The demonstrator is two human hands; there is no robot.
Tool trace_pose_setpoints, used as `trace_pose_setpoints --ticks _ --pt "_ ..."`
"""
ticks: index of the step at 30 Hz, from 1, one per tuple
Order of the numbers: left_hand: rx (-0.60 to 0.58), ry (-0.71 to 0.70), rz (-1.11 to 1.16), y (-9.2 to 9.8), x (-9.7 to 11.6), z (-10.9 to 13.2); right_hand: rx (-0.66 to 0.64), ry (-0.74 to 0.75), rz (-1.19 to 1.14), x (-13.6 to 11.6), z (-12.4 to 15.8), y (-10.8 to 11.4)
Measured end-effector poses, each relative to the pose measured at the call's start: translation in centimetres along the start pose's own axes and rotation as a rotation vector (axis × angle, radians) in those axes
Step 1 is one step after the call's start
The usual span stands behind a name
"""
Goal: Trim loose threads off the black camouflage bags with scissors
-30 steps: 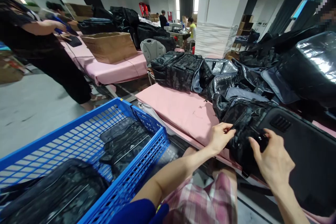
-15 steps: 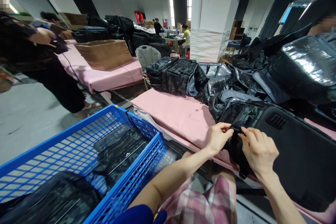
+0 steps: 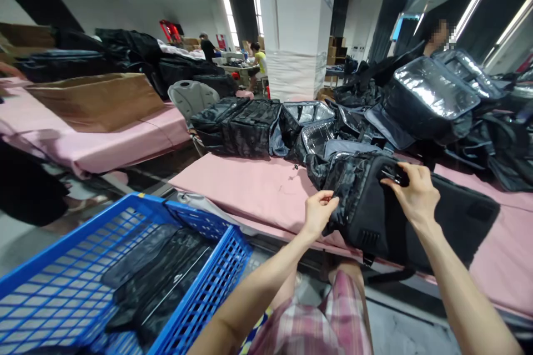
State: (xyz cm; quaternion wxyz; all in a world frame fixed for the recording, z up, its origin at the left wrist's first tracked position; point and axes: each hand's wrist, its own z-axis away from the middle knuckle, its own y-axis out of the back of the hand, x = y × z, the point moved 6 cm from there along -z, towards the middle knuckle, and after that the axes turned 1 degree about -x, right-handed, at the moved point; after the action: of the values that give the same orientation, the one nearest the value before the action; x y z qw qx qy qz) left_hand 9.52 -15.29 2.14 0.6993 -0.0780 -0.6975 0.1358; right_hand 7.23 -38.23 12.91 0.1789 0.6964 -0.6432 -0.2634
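A black backpack with a camouflage side lies on the pink-covered table in front of me, its flat black panel facing up. My right hand is closed on a dark part of the backpack near its far edge, thumb and fingers pinching it; the exact part is hard to make out. My left hand is at the camouflage end, thumb and fingertips pressed together. Whatever those fingertips hold, if anything, is too small to name. A dark strap hangs from the backpack's near side over the table edge.
On my left stands a blue plastic crate with dark bags inside. Camouflage bags and silver-lined bags are piled along the far side of the pink table. A cardboard box rests on another table; people are farther back.
The backpack has turned and moved on the table. My hands have drawn apart: the right now grips near its far edge, the left stays at the camouflage end. My view has swung right.
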Motion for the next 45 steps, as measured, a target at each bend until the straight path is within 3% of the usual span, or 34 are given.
trace_pose_setpoints --ticks 3,7,14,16,20,24,28,32,35,38,41,45 --pt "-0.034 -0.003 -0.020 -0.1 0.2 0.0 -0.013 -0.084 0.032 0.5 -0.3 -1.4" --pt "-0.028 -0.014 -0.005 -0.6 -0.1 -0.2 -0.048 -0.266 -0.257 1.4 1.2 -2.3" --pt "0.009 0.028 0.115 -1.7 -0.7 -0.6 -0.317 -0.172 -0.595 -0.5 10.4 -0.7" --pt "-0.001 0.052 0.123 -2.0 -0.9 -0.4 -0.360 -0.163 -0.649 -0.4 11.9 0.1" --pt "-0.084 0.080 0.111 -3.4 -0.8 0.7 -0.329 -0.223 -0.647 0.2 11.3 1.2" --pt "-0.192 0.065 0.074 -5.1 0.0 1.5 -0.327 -0.200 -0.559 -2.1 9.6 1.5" --pt "-0.245 0.047 0.021 -5.9 0.6 1.5 -0.447 -0.107 -0.541 -3.5 9.0 1.5" --pt "-0.275 0.069 0.017 -6.4 0.6 1.4 -0.632 0.063 -0.658 -2.8 10.1 2.6" --pt "-0.310 0.088 0.043 -7.4 0.5 1.9 -0.407 0.012 -0.527 -1.4 10.2 4.5" --pt "-0.349 0.112 0.049 -8.9 0.5 2.7 -0.128 0.065 -0.158 -1.6 10.2 6.4" --pt "-0.386 0.128 0.053 -10.0 0.5 3.3 -0.050 0.139 0.093 -2.5 10.3 6.9" --pt "-0.450 0.133 0.069 -10.9 0.2 3.6 -0.065 0.105 0.076 -2.1 10.0 6.8"
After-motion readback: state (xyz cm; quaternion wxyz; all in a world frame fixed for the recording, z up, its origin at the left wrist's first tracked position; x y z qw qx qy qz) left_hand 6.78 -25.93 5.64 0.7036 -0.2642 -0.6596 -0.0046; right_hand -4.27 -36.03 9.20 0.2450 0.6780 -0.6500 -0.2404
